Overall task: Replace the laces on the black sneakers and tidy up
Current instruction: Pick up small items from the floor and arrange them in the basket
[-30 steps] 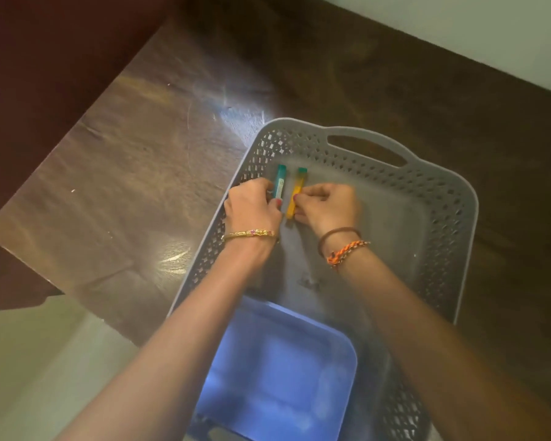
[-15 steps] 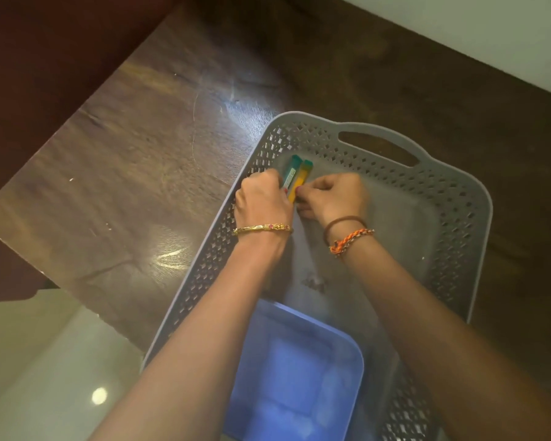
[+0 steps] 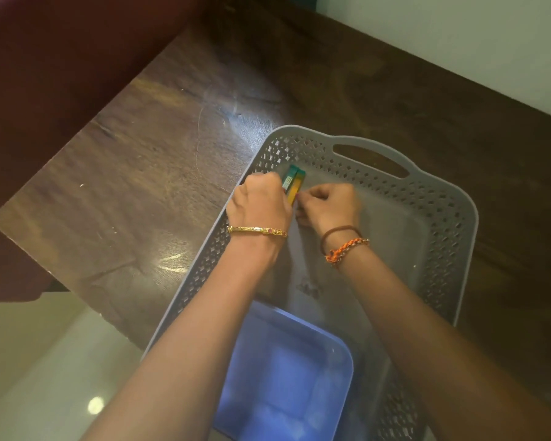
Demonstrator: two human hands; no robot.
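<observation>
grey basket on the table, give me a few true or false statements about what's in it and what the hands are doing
1. The teal stick and the yellow stick lie side by side, touching. True.
2. Both sticks lie on the wooden table outside the grey basket. False: they are inside it, near its far left corner.
3. A blue tub sits in the basket's near end. True.
4. The left hand rests flat on the table. False: it is in the basket, fingers curled at the teal stick.
5. The right hand wears a gold bangle. False: the left wrist wears it.
</observation>
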